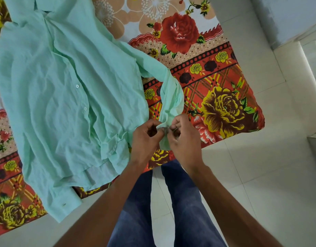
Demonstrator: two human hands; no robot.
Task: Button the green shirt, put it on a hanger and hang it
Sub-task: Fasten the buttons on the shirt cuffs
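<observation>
Head view: green shirt (64, 97) spread front-up on flowered bedsheet (216, 90), collar cut off at far edge, left side running out of frame. Cuff (165, 130) of right-hand sleeve largely hidden between both hands; button not discernible. Left hand (146, 138) and right hand (184, 138): fingertips pinched together on cuff. Jeans (180, 202), tiled floor (269, 166) near.
</observation>
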